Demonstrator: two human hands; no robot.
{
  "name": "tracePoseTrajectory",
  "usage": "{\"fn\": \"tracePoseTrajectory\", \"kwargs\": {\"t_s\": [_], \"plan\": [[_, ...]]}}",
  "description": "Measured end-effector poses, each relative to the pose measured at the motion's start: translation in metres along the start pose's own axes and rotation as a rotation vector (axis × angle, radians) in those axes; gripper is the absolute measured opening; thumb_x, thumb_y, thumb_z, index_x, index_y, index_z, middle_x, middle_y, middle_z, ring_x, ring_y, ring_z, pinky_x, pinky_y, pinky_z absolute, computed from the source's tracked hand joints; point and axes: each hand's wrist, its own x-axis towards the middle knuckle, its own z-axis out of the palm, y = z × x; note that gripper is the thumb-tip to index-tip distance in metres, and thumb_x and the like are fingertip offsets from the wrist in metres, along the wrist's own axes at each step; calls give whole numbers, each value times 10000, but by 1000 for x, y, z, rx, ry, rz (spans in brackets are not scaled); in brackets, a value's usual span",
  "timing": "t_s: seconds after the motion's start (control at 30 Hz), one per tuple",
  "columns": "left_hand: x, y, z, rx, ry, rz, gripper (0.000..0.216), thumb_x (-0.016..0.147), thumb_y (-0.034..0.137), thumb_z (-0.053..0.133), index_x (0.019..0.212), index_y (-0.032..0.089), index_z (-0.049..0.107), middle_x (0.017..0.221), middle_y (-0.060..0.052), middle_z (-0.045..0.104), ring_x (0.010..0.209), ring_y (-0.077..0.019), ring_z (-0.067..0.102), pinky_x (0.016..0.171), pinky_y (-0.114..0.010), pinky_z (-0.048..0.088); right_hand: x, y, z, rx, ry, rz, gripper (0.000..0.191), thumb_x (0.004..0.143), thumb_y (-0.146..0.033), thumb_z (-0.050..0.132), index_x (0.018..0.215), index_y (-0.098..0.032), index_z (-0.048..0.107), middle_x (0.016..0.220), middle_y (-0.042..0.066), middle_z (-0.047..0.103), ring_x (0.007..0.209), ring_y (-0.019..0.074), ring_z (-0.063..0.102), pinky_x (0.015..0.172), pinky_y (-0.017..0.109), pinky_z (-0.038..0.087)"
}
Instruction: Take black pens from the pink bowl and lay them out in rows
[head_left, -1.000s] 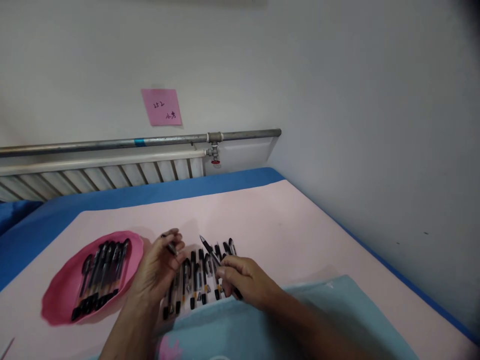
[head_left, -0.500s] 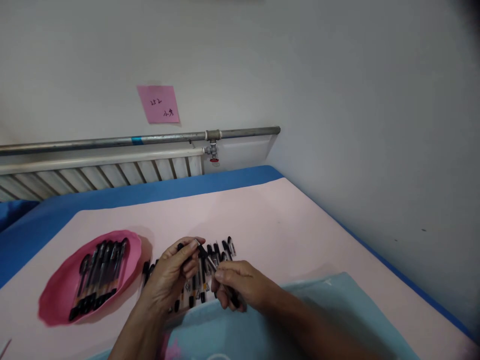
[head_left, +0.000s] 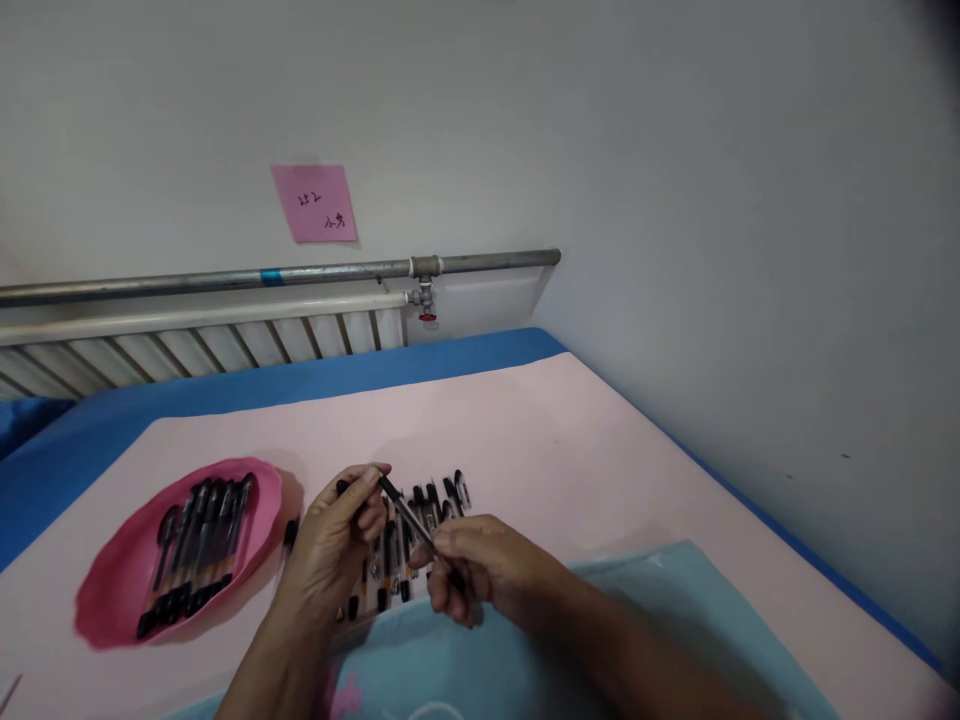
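Observation:
My right hand [head_left: 480, 565] is closed round the clear barrel of a pen [head_left: 412, 522], which slants up and left. The pen's black front end lies right by my left fingertips. My left hand [head_left: 337, 525] is closed too, thumb against forefinger, and the rounded end of a black pen cap [head_left: 342, 487] pokes out behind the knuckles. Under and between both hands several black-and-clear pens [head_left: 390, 560] lie in a loose row, partly hidden by my fingers. Small pen parts, too small to name, lie among them.
At left a pink scalloped tray [head_left: 105, 600] holds several capped pens [head_left: 195, 545]. A pale pink mat [head_left: 600, 470] covers the blue table [head_left: 480, 345]. Light blue cloth [head_left: 465, 670] lies at the near edge. Behind are a radiator [head_left: 285, 340], a metal pipe [head_left: 495, 262] and a wall.
My left hand has moved slightly up and left, drawing away from my right. More of the pen in my right hand now shows between them, its black front end exposed.

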Motion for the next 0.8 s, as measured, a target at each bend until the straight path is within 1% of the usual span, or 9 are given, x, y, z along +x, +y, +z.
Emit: {"fn": "tracePoseTrajectory", "kwargs": {"t_s": [0.1,0.17,0.23,0.3,0.37,0.5,0.57,0.7,0.8], "plan": [[1,0,-1,-7,0,-1,131,683,202,697,764,104,665,485,55,411,413,-19,335,370,-147,257,1,0,0,-65,130,-47,150,730,-286,575,749,-139,553,568,-20,564,435,57,458,429,186,307],[1,-1,-1,-12,5,-1,131,679,201,700,761,105,666,496,49,428,417,-19,343,371,-145,260,2,1,0,-55,213,-78,161,673,-243,639,748,-153,528,572,-31,564,460,59,474,439,181,305],[2,-1,-1,-16,9,4,134,679,202,701,768,107,666,506,46,435,421,-20,347,370,-144,261,3,1,1,46,183,-56,225,679,-302,640,805,-161,520,641,-9,598,506,79,519,450,187,330],[2,-1,-1,-19,7,13,137,681,204,699,772,107,666,499,50,423,423,-21,347,368,-143,259,3,1,1,145,71,20,296,735,-420,562,854,-151,526,699,28,621,523,100,549,441,201,349],[2,0,-1,-18,10,19,137,683,205,699,770,105,665,494,52,415,427,-23,352,369,-143,260,2,0,1,150,9,73,343,774,-456,489,850,-127,554,653,29,608,467,89,523,417,202,343],[1,0,0,-8,20,20,135,688,209,694,773,107,667,502,47,425,433,-25,358,375,-144,269,1,1,2,22,163,-19,180,719,-309,599,725,-140,540,544,-30,554,397,46,438,396,180,300],[0,0,1,-6,18,22,134,688,213,694,770,110,668,499,46,426,432,-25,354,375,-145,268,2,1,2,38,206,-39,203,661,-266,663,740,-160,509,565,-39,567,415,50,454,400,174,299],[-1,1,2,-3,19,24,144,674,221,705,767,117,671,492,47,424,438,-33,358,377,-150,273,2,-2,3,178,67,95,289,757,-419,541,879,-157,534,677,12,611,446,78,500,374,179,289],[-1,1,3,-2,22,22,159,655,226,719,761,117,672,497,46,425,436,-32,350,376,-151,271,3,-1,4,128,91,85,249,774,-377,508,813,-136,558,571,-19,553,382,55,430,349,174,251]]}}
